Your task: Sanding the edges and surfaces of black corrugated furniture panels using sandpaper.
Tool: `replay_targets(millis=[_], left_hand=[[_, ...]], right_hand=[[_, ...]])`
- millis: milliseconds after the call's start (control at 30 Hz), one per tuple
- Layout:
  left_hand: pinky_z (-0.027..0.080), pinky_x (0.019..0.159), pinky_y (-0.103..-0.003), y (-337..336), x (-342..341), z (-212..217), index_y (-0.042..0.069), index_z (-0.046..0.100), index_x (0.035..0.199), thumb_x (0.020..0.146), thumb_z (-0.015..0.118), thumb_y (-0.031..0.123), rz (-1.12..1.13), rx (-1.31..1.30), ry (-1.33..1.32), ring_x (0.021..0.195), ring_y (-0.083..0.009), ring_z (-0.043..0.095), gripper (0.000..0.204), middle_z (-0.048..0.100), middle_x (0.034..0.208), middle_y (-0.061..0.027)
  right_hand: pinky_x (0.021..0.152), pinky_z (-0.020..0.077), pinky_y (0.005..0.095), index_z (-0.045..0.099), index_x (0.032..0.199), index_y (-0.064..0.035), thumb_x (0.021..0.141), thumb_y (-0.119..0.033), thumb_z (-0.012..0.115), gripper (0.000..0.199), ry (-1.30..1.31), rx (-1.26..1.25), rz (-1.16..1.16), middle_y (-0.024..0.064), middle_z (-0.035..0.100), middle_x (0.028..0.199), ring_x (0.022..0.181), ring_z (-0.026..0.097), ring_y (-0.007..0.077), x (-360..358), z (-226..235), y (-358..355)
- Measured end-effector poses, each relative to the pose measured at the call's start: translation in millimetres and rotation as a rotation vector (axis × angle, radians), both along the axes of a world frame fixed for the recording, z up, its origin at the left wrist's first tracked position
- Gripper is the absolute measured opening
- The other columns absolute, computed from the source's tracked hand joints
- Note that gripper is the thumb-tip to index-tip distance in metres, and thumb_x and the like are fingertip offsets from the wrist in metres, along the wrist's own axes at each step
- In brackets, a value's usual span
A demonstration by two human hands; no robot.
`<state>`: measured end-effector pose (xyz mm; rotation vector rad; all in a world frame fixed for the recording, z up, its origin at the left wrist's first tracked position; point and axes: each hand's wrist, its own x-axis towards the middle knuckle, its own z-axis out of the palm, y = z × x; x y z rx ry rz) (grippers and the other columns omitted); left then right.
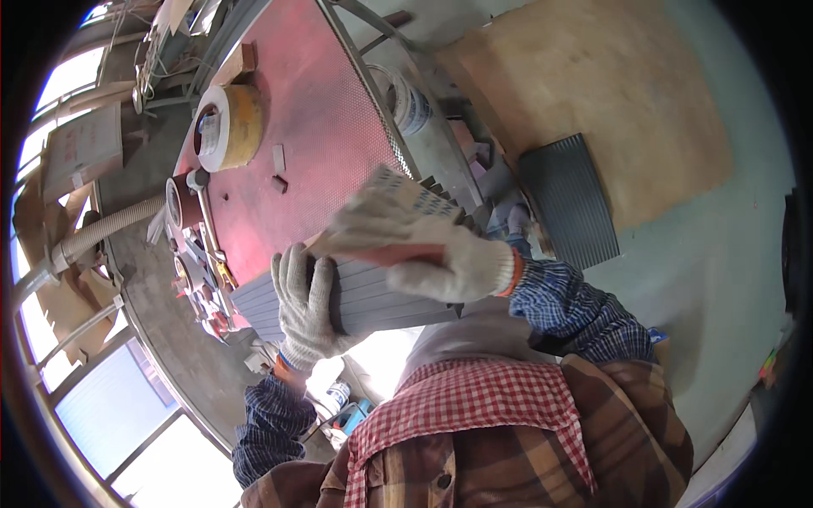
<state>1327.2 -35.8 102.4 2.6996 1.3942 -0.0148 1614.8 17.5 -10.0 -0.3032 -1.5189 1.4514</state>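
Note:
Both my hands wear light knit work gloves. My left hand (pixel 306 300) lies on a row of dark grey strips (pixel 385 296) at the near edge of the red table. Its fingers are stretched out over the strips, the thumb apart. My right hand (pixel 461 264) is closed on a folded sheet that looks like sandpaper (pixel 415 254), reddish on one side and tan with dark printed marks on the other. The sheet is above the strips, and its far part is smeared by motion. I cannot tell whether it touches them.
On the red table (pixel 309 110) stand a large yellow tape roll (pixel 246 127), small dark scraps (pixel 279 184), a hammer (pixel 199 182) and assorted hand tools. A ribbed dark panel (pixel 569 201) lies on the floor at right, beside a brown sheet (pixel 627 102). A flexible hose (pixel 110 227) runs at left.

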Motion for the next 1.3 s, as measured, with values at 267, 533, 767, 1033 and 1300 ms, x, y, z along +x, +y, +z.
replay_targets(millis=[267, 533, 767, 1033, 1300], left_hand=[[0.025, 0.128, -0.075, 7.1, 0.8, -1.8, -0.001, 0.036, 0.169, 0.073, 0.091, 0.067, -0.035, 0.055, 0.003, 0.155, -0.0623, 0.038, 0.131, 0.032, 0.17, -0.0414], [0.028, 0.128, -0.073, 10.6, 4.0, -0.8, -0.002, 0.037, 0.168, 0.072, 0.093, 0.065, -0.036, 0.089, 0.001, 0.153, -0.0623, 0.04, 0.13, 0.034, 0.169, -0.0406], [0.028, 0.125, -0.077, 10.3, 1.8, -0.9, 0.001, 0.044, 0.163, 0.068, 0.095, 0.063, -0.017, 0.068, -0.018, 0.148, -0.0583, 0.046, 0.124, 0.04, 0.162, -0.0388], [0.027, 0.125, -0.077, 7.2, 3.2, -2.4, 0.001, 0.044, 0.163, 0.068, 0.095, 0.065, -0.02, 0.079, -0.023, 0.149, -0.0579, 0.044, 0.125, 0.039, 0.162, -0.0402], [0.025, 0.125, -0.079, -8.3, 2.4, -4.4, 0.004, 0.041, 0.164, 0.066, 0.095, 0.066, -0.003, 0.033, -0.01, 0.152, -0.057, 0.041, 0.128, 0.037, 0.164, -0.0395]], right_hand=[[0.13, 0.0385, 0.0379, 0.044, 0.17, -0.0024, 0.119, -0.022, 0.048, 0.055, -0.112, -0.984, 0.078, 0.0148, 0.054, 0.166, 0.153, 0.05, 0.021, 39.1, -15.1, -38.4], [0.135, 0.0287, 0.0453, 0.05, 0.166, -0.0028, 0.113, -0.023, 0.055, 0.057, -0.163, 0.058, -0.142, 0.0176, 0.05, 0.172, 0.163, 0.041, 0.0331, 48.4, -17.7, -65.7], [0.128, 0.0391, 0.0422, 0.058, 0.159, 0.0007, 0.111, -0.022, 0.056, 0.053, -0.273, -0.322, -0.201, 0.0179, 0.063, 0.159, 0.153, 0.056, 0.0318, 52.2, -41.8, -84.3], [0.131, 0.0366, 0.0398, 0.053, 0.163, -0.0005, 0.117, -0.026, 0.054, 0.053, -0.107, -0.729, -0.092, 0.014, 0.061, 0.163, 0.153, 0.053, 0.0261, 40.6, -64.5, -75.6], [0.136, 0.027, 0.0449, 0.053, 0.166, -0.0073, 0.117, -0.042, 0.055, 0.06, -0.022, -0.129, -0.095, 0.015, 0.052, 0.172, 0.163, 0.043, 0.0274, 26.3, -7.8, -55.5]])
